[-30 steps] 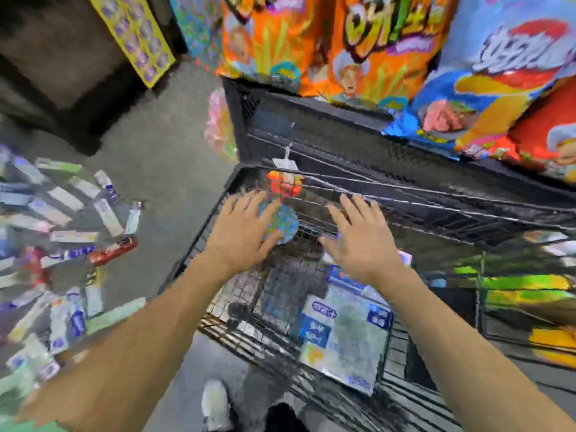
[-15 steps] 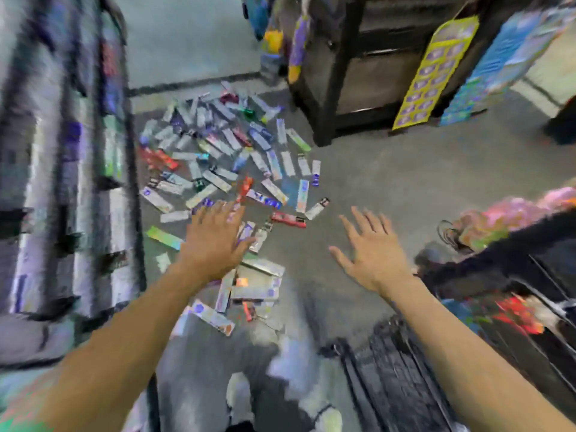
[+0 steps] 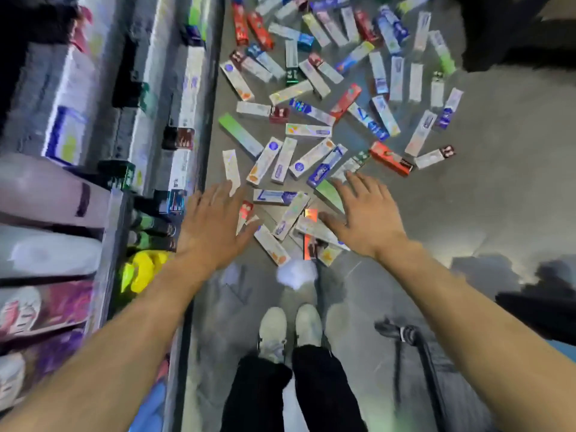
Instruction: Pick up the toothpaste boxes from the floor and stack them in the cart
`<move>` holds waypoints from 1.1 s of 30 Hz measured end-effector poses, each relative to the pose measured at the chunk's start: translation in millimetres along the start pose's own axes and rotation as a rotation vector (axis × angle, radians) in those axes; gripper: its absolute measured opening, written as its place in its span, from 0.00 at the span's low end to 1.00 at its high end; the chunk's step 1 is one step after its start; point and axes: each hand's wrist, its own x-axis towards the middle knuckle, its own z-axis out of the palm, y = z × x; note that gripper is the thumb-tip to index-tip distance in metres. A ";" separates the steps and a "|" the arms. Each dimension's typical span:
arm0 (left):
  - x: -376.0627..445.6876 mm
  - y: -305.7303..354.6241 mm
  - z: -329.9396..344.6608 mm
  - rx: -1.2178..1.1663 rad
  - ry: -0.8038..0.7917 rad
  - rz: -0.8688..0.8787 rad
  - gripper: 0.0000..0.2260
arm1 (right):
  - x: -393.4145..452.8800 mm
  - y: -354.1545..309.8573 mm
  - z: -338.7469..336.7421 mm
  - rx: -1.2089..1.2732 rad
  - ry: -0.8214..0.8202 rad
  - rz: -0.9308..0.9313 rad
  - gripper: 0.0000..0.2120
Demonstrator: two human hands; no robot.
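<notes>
Several toothpaste boxes (image 3: 311, 132) in white, blue, red and green lie scattered over the grey floor ahead of me. A small heap of boxes (image 3: 296, 222) lies nearest, between my two hands. My left hand (image 3: 215, 226) hovers open over the heap's left side, fingers spread. My right hand (image 3: 361, 213) hovers open over its right side, above a green box (image 3: 328, 194). Neither hand holds anything. Only a dark corner of the cart (image 3: 414, 341) shows at the lower right.
A store shelf (image 3: 103, 151) with packaged goods runs along the left. My white shoes (image 3: 290, 328) stand just behind the heap. A dark display base (image 3: 517, 32) stands at the top right. Bare grey floor (image 3: 498, 198) stretches to the right.
I have turned from the cart to the floor. Both empty hands have come down and forward over the nearest heap of boxes, which now looks much closer.
</notes>
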 end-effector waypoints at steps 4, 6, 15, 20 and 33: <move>-3.1 -12.2 125.4 -0.007 -0.036 -0.096 0.39 | 25.2 -2.6 118.5 0.017 -0.027 -0.035 0.40; -4.9 -21.9 191.0 -0.023 -0.049 -0.125 0.41 | 35.5 -5.0 178.9 0.022 -0.036 -0.051 0.41; 17.7 -74.0 398.8 0.009 -0.022 -0.204 0.40 | 104.5 -31.7 378.5 -0.019 -0.033 -0.142 0.43; 32.7 -90.2 437.8 0.024 -0.032 -0.272 0.36 | 136.1 -44.5 426.7 -0.067 0.015 -0.235 0.39; 68.7 -78.3 487.8 -0.451 0.079 -0.423 0.29 | 128.5 -54.1 432.0 0.047 0.026 -0.164 0.37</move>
